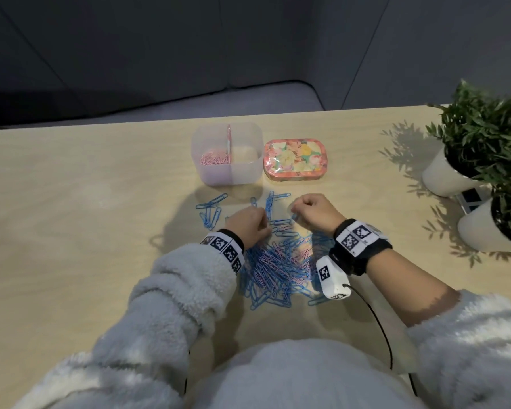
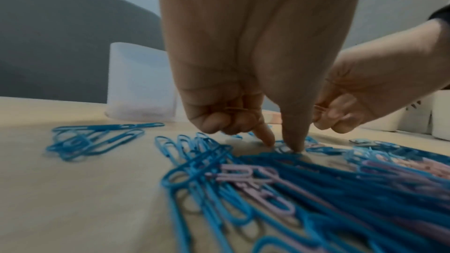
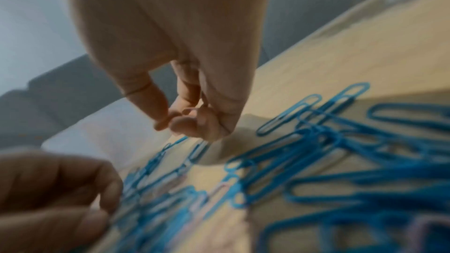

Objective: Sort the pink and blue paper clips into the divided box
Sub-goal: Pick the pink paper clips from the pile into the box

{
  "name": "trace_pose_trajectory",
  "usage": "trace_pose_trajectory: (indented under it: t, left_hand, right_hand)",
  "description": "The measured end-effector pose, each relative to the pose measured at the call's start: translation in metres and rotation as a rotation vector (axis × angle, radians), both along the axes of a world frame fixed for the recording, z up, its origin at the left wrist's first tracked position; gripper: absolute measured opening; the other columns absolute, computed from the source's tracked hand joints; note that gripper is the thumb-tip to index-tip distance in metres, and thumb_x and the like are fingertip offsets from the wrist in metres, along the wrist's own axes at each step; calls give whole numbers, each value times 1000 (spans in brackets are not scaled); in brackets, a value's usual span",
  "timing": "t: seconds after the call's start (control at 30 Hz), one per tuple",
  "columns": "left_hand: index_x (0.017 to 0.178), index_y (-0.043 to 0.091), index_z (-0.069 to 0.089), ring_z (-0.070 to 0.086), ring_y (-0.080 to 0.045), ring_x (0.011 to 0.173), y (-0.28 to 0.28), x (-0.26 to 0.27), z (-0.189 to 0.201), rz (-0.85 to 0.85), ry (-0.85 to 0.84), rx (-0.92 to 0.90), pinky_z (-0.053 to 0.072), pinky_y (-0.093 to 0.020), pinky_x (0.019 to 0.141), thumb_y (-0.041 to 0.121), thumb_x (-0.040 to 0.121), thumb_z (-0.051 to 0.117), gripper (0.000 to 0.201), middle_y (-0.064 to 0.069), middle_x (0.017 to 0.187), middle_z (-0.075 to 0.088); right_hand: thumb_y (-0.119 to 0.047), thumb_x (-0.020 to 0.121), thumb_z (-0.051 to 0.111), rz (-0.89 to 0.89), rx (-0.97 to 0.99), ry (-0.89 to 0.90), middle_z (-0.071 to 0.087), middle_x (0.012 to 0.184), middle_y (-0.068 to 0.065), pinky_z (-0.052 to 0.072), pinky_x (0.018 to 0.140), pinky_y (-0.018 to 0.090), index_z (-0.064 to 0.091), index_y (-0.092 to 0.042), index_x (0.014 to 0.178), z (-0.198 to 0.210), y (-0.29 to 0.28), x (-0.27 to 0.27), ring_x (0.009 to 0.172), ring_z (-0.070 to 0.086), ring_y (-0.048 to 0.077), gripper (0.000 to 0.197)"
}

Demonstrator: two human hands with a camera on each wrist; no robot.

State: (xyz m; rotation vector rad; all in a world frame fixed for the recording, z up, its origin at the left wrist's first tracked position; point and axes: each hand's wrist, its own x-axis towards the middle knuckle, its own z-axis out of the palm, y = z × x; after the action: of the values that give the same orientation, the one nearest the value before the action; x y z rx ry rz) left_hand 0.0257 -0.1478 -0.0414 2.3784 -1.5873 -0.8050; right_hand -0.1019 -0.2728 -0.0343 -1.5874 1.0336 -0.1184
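A translucent divided box [image 1: 248, 172] stands at the back, with pink clips [image 1: 214, 159] in its left compartment. A mixed pile of blue and pink paper clips [image 1: 278, 270] lies in front of me, and loose blue clips [image 1: 210, 212] lie to its left. My left hand [image 2: 284, 145] touches thumb and index tips down at the pile's far edge. Its other fingers curl round thin pink clips [image 2: 239, 110]. My right hand [image 3: 180, 122] hovers just above the blue clips, its curled fingers holding a pink clip [image 3: 191, 110].
A floral tin [image 1: 295, 160] sits right of the box. Two white pots with green plants [image 1: 481, 149] stand at the table's right edge. A black cable [image 1: 378, 323] runs from my right wrist towards my body.
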Motion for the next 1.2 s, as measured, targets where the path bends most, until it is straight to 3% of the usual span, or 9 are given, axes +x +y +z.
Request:
trace_pose_trajectory:
  t: [0.13,0.27,0.4,0.5,0.63,0.77,0.9,1.0,1.2]
  left_hand:
    - [100,8,58,58,-27,97,-7,2,1,5,-36,-9,45,-36,83,23,92,51,19,-12,108,61]
    - [100,11,60,58,-25,91,-6,13,8,96,-32,-93,45,-35,79,25,90,54,18,-8,105,64]
    - [98,10,58,48,-19,79,14,22,16,119,-11,-145,36,-28,70,21,92,50,14,-8,98,59]
    - [95,13,59,47,-17,78,39,24,14,102,-26,-129,33,-25,69,25,91,52,15,-1,89,50]
    - [94,13,59,49,-20,83,69,24,6,149,-9,-79,33,-26,69,23,85,61,13,4,87,45]
    - [97,10,58,50,-21,82,85,27,5,222,-2,-108,31,-26,68,18,87,59,13,3,86,46]
    - [97,12,59,43,-16,72,83,23,8,218,0,-182,29,-25,64,17,88,58,11,8,74,40]
    - [97,15,63,47,-17,76,79,18,7,113,26,-161,39,-28,68,17,85,61,13,3,82,47]
    - [91,11,65,55,-25,89,73,13,1,60,-14,-135,44,-36,79,16,84,60,10,-9,94,58]
  right_hand:
    - [-11,76,67,361,-316,197,55,64,1,36,57,23,64,-19,71,-12,7,-7,59,49,12,10]
    - [-16,79,65,436,-500,269,47,62,-10,35,64,26,66,-16,84,-13,12,-4,70,49,17,5]
    - [-9,82,57,516,-503,287,55,74,0,37,67,27,61,-10,82,-13,9,-2,75,51,20,4]
    - [-5,84,55,400,-356,156,56,73,5,41,63,27,55,-10,78,-8,10,0,68,52,19,8]
    - [3,89,43,178,137,27,47,59,4,32,34,14,55,-10,87,0,23,10,35,46,2,18]
    - [-4,88,42,97,341,58,45,63,6,26,34,15,54,-8,71,2,34,24,43,42,11,21]
    - [-26,85,60,358,-138,208,47,62,10,35,52,25,52,-10,67,-4,48,37,51,43,18,26]
    - [-28,80,64,476,-353,335,58,62,4,42,59,28,53,-14,59,-4,61,46,58,54,18,28]
    - [-9,77,60,341,-256,274,49,52,8,44,58,30,53,-9,51,-8,51,57,51,49,20,26]
